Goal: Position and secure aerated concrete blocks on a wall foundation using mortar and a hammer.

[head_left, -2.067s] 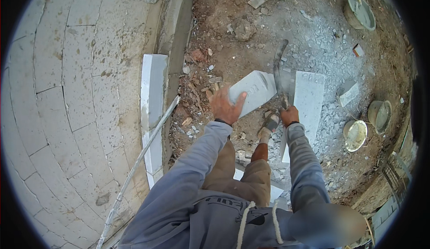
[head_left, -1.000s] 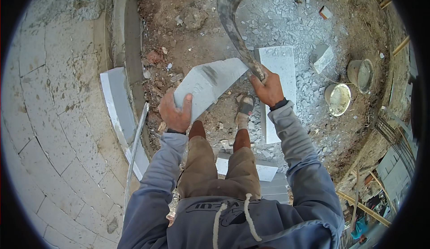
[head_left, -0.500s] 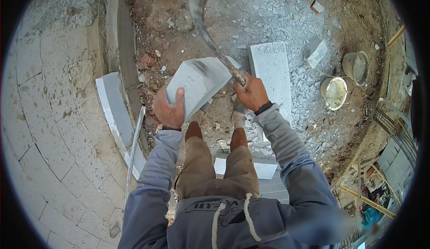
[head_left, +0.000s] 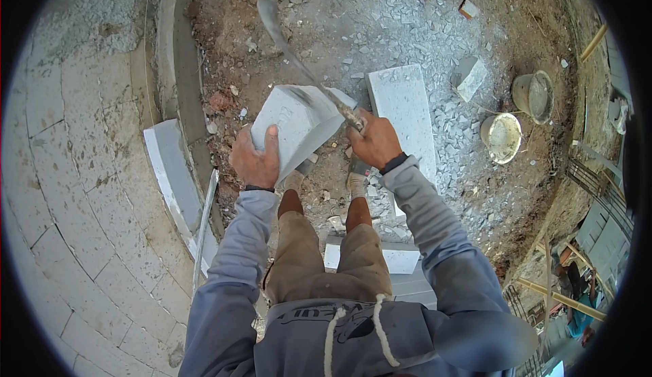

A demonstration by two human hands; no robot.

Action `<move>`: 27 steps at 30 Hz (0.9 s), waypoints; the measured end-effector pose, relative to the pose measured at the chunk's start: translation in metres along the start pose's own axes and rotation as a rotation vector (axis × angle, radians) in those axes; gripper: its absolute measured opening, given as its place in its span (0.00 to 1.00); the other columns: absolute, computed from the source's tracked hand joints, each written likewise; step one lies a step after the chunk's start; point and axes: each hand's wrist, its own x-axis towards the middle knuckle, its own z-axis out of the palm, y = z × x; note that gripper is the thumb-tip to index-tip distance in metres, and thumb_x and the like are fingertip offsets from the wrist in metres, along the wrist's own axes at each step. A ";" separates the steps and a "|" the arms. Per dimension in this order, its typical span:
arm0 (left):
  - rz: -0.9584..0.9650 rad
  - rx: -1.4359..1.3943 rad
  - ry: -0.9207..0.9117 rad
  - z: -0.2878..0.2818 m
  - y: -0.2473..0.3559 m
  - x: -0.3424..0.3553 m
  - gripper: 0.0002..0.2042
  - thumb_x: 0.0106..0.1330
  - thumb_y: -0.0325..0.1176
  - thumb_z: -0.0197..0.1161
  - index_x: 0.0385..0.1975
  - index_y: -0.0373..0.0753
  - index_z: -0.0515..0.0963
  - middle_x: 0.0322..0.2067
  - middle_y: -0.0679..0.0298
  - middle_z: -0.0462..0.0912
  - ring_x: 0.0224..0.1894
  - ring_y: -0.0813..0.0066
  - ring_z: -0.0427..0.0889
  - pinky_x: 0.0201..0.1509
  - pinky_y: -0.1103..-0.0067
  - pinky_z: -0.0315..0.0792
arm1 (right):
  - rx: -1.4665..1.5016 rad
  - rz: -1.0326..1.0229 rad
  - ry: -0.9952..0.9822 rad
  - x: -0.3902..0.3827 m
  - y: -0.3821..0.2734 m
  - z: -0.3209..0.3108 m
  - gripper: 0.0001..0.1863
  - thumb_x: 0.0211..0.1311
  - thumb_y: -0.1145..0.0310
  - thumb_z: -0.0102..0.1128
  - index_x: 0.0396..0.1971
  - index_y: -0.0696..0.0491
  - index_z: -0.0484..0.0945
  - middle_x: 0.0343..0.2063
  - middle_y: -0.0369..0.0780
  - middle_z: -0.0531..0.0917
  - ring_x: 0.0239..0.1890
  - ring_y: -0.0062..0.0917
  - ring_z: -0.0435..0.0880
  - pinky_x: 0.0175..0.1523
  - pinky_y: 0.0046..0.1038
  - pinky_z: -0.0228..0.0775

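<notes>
My left hand (head_left: 256, 156) grips the left side of a pale grey concrete block (head_left: 288, 116), thumb on its upper face and fingers wrapped out of sight. The block is tilted above the ground by my feet, with an angled, roughly cut face on its right. In my right hand (head_left: 375, 139), closed round the handle, is a sickle-like curved blade (head_left: 299, 65). It slants up and left across the block's far edge, its broad end smeared by motion. Whether the blade touches the block I cannot tell.
A long pale block (head_left: 404, 109) lies right of my hands among grey chips. Two buckets (head_left: 502, 138) stand farther right. A low kerb wall (head_left: 176, 51) and paving (head_left: 75, 173) run along the left. Another block (head_left: 401, 258) lies behind my legs; a person (head_left: 581, 302) is at lower right.
The curved blade has swung left, its far end now lower and farther left. My left hand and the block have hardly moved. The whole view has shifted slightly.
</notes>
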 end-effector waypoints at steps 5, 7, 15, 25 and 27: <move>0.014 0.005 0.026 0.008 0.003 -0.005 0.25 0.60 0.54 0.61 0.37 0.32 0.77 0.29 0.47 0.79 0.35 0.46 0.78 0.40 0.60 0.69 | 0.406 -0.151 0.166 -0.012 -0.005 -0.003 0.16 0.56 0.62 0.59 0.40 0.56 0.79 0.25 0.55 0.81 0.32 0.52 0.81 0.38 0.46 0.74; 0.052 -0.006 0.059 0.010 0.004 -0.006 0.25 0.61 0.55 0.61 0.37 0.32 0.77 0.30 0.47 0.80 0.35 0.46 0.78 0.40 0.60 0.69 | 0.059 0.030 0.016 -0.002 0.012 0.019 0.16 0.56 0.62 0.59 0.39 0.57 0.79 0.26 0.55 0.81 0.32 0.52 0.81 0.39 0.46 0.74; -0.022 0.039 0.022 0.007 0.015 0.004 0.26 0.61 0.56 0.60 0.41 0.34 0.77 0.32 0.46 0.80 0.37 0.47 0.78 0.41 0.60 0.69 | -0.141 0.075 -0.110 0.007 0.009 -0.004 0.17 0.54 0.62 0.59 0.42 0.56 0.78 0.27 0.56 0.82 0.32 0.52 0.82 0.40 0.46 0.74; 0.029 -0.005 0.049 0.009 0.001 -0.004 0.24 0.61 0.52 0.61 0.40 0.33 0.77 0.33 0.46 0.80 0.37 0.47 0.78 0.42 0.60 0.69 | -0.109 0.105 -0.088 -0.001 0.025 0.025 0.21 0.52 0.64 0.60 0.45 0.58 0.77 0.28 0.56 0.82 0.35 0.49 0.83 0.41 0.44 0.74; 0.016 -0.058 0.034 0.005 -0.001 -0.004 0.24 0.62 0.52 0.61 0.40 0.32 0.77 0.33 0.45 0.80 0.38 0.46 0.78 0.43 0.61 0.69 | -0.205 0.381 -0.245 0.015 0.065 0.034 0.20 0.51 0.64 0.60 0.43 0.60 0.78 0.30 0.57 0.82 0.38 0.50 0.83 0.44 0.44 0.74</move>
